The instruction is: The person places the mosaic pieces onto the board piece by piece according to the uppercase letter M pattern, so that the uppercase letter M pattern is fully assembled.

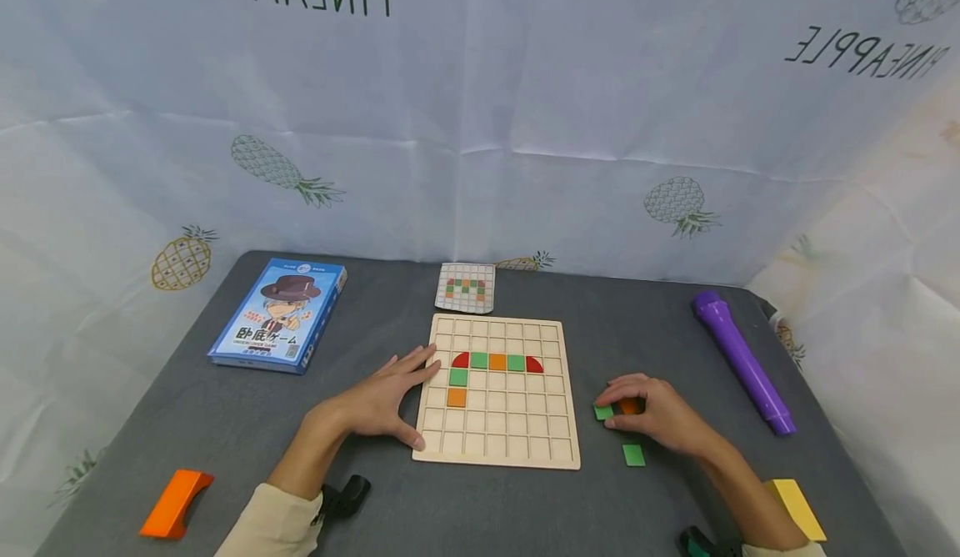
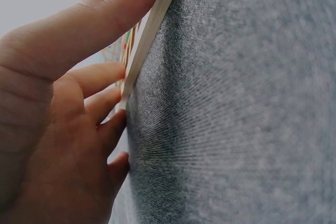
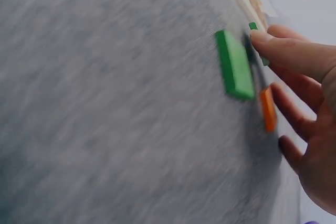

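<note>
A wooden grid board [image 1: 517, 424] lies mid-table. Set in its cells are red quarter-round tiles [image 1: 534, 364], green square tiles [image 1: 478, 360] and orange square tiles [image 1: 456, 397], forming a row with two more tiles down the left side. My left hand [image 1: 382, 398] rests spread along the board's left edge, thumb [image 2: 105, 19] at the near corner. To the right of the board, my right hand [image 1: 656, 415] pinches a green square tile [image 3: 254, 26] between thumb and forefinger. An orange tile [image 3: 268, 109] is beneath that hand. Nearer me lies another green tile [image 1: 633, 455].
A small pattern card [image 1: 465, 288] lies behind the board. At the back left is a blue game box [image 1: 281, 315]. An orange block [image 1: 176, 504] sits front left. On the right are a purple flashlight-shaped object [image 1: 742, 361] and a yellow block [image 1: 797, 509], partly behind the right forearm.
</note>
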Available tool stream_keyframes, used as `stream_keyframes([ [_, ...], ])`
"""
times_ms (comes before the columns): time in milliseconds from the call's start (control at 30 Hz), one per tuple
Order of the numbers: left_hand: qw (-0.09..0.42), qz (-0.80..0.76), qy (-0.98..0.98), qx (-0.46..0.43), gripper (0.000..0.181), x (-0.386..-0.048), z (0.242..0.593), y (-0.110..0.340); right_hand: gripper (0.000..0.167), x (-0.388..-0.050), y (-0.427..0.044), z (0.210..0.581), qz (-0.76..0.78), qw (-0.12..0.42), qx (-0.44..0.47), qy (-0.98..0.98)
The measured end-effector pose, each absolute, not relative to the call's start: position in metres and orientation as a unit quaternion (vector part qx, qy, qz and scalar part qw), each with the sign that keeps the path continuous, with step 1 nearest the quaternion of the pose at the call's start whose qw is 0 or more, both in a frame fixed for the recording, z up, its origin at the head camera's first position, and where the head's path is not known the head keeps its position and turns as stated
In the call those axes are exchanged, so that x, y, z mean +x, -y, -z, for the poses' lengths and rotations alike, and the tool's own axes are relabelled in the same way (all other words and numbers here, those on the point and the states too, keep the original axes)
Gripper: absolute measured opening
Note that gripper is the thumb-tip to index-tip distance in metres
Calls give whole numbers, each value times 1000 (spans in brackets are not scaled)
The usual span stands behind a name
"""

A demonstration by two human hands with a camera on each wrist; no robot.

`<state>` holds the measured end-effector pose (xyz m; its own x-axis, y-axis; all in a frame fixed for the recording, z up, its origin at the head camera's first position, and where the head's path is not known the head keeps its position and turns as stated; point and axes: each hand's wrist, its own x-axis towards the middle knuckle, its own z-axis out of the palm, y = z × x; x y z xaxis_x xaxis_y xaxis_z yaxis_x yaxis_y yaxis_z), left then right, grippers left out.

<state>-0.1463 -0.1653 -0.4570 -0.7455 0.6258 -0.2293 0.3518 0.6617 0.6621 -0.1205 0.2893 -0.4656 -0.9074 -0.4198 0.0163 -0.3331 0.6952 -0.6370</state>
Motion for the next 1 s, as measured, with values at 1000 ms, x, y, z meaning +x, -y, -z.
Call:
stream_keyframes([
  [1000,228,-311,-878,282,114,-146,456,164,20,-156,-200,460,423,67,-233,-873],
])
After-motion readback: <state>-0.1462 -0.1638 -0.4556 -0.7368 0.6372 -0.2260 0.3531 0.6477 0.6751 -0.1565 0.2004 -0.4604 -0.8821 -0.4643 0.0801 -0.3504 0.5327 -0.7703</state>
